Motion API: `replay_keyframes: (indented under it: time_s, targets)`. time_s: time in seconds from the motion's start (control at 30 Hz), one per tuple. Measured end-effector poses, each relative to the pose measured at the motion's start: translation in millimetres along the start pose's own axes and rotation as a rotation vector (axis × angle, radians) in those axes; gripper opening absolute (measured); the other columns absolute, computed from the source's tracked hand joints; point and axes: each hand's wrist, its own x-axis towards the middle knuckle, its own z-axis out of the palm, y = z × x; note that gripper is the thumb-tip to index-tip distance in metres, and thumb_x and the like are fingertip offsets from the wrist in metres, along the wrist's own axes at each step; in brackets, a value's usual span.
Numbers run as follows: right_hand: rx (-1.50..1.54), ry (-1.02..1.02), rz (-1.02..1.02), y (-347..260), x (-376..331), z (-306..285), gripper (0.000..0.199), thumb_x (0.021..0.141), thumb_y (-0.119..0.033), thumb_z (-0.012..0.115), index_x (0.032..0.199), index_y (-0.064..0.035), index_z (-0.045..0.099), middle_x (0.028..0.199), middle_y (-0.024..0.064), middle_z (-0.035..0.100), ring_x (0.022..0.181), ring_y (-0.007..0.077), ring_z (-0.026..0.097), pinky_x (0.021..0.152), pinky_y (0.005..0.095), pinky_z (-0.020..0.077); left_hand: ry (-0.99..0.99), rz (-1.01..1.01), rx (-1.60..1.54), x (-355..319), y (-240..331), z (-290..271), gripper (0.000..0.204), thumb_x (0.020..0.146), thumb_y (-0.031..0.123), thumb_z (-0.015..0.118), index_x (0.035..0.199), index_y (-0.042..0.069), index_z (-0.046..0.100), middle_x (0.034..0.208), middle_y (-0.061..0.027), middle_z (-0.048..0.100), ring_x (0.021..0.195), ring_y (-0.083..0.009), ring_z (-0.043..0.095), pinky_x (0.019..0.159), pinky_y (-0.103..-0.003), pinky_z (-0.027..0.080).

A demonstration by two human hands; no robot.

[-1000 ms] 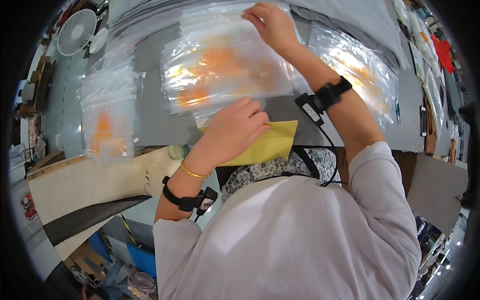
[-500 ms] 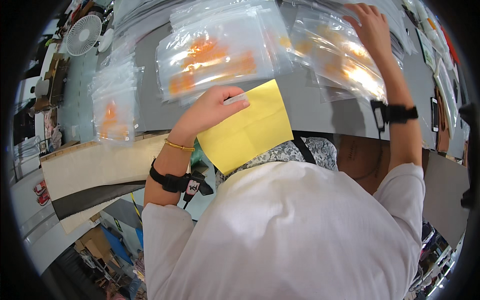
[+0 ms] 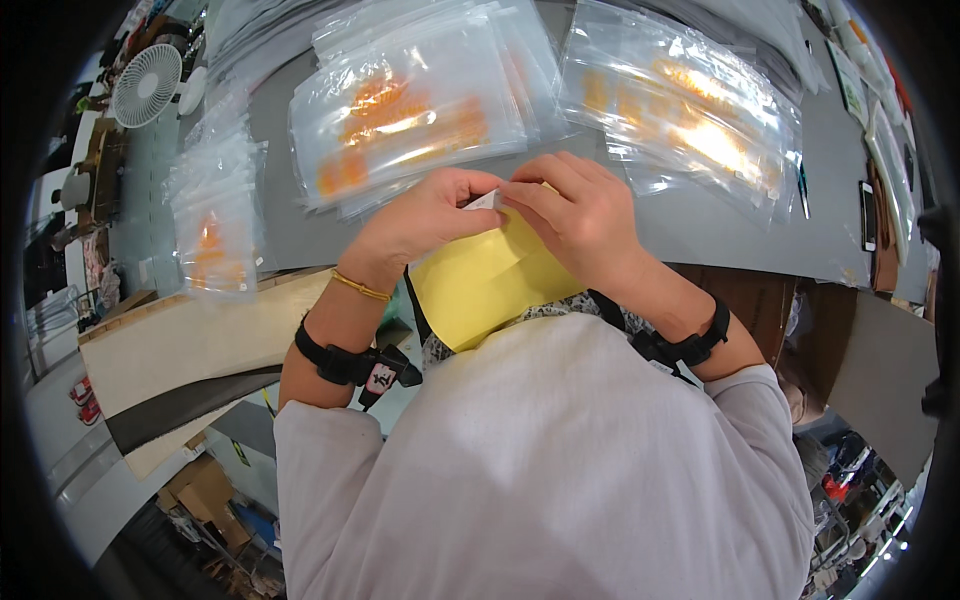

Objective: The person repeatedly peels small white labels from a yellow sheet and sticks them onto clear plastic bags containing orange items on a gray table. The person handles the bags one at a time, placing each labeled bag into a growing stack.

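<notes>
A yellow paper sheet [image 3: 480, 275] hangs at the table's near edge, just in front of my body. My left hand [image 3: 425, 215] grips its upper left edge, thumb lying over the front. A small white label [image 3: 485, 201] shows by that thumb. My right hand [image 3: 592, 215] is closed in a pinch at the label's right end, touching the left fingers. The fingertips partly cover the label, so whether it is stuck to the sheet is hidden. Beyond the hands lies a stack of clear plastic bags with orange print [image 3: 410, 115].
More clear printed bags [image 3: 690, 110] are spread at the right, and a pile of smaller ones [image 3: 212, 215] lies at the left. Grey folded material [image 3: 290, 30] lines the back. A phone [image 3: 867, 215] rests at the right edge. A white fan [image 3: 148, 85] stands far left.
My right hand has come down and left from the bags at the far right to the white label beside my left thumb. The left hand still holds the yellow sheet.
</notes>
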Motion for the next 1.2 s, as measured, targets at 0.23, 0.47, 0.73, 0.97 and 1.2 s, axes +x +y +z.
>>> replay_keyframes:
  time_s: [0.23,0.47,0.73,0.97,1.2]
  targets:
    - [0.335,-0.026,0.418,-9,18,-2,0.007,0.090,-0.010,0.077,0.095,-0.0059,0.074,0.094,0.0033,0.072,0.080,0.0184,0.067,0.071,0.0305,0.0526,0.176,0.264,0.743,-6,-9,-17,0.016,0.096,0.007,0.067,0.108,-0.003,0.069,0.121,-0.0062,0.071,0.111,-0.0212,0.065,0.094,-0.033,0.052]
    - [0.375,-0.231,0.712,46,53,30,0.014,0.100,-0.012,0.071,0.101,0.0018,0.075,0.109,0.0031,0.075,0.091,0.0111,0.067,0.081,0.0267,0.0520,0.301,0.666,1.313,-1,-38,-28,0.016,0.089,0.005,0.062,0.101,-0.003,0.065,0.137,-0.0199,0.063,0.131,-0.0407,0.057,0.106,-0.047,0.051]
    - [0.491,-0.289,0.838,59,36,63,0.017,0.098,-0.011,0.074,0.101,0.0056,0.076,0.120,0.0041,0.068,0.095,0.0093,0.065,0.084,0.0254,0.0537,0.389,0.762,1.246,1,-59,-27,0.014,0.087,0.003,0.062,0.100,-0.002,0.063,0.135,-0.0193,0.064,0.134,-0.0425,0.055,0.109,-0.048,0.051]
    - [0.218,-0.277,0.730,46,33,72,0.016,0.095,-0.011,0.076,0.098,0.0045,0.076,0.117,0.0045,0.068,0.095,0.0125,0.066,0.084,0.0269,0.0543,0.405,0.815,1.227,-1,-57,-25,0.011,0.085,0.005,0.065,0.095,0.001,0.063,0.134,-0.0195,0.063,0.131,-0.0417,0.056,0.109,-0.049,0.049]
    - [-0.185,-0.254,0.410,35,27,70,0.016,0.088,-0.016,0.079,0.094,-0.0022,0.072,0.112,0.0059,0.068,0.101,0.0268,0.066,0.089,0.0390,0.0497,0.466,0.800,1.226,4,-59,-21,0.012,0.084,0.007,0.066,0.093,0.000,0.064,0.134,-0.0224,0.062,0.128,-0.0387,0.056,0.107,-0.048,0.048]
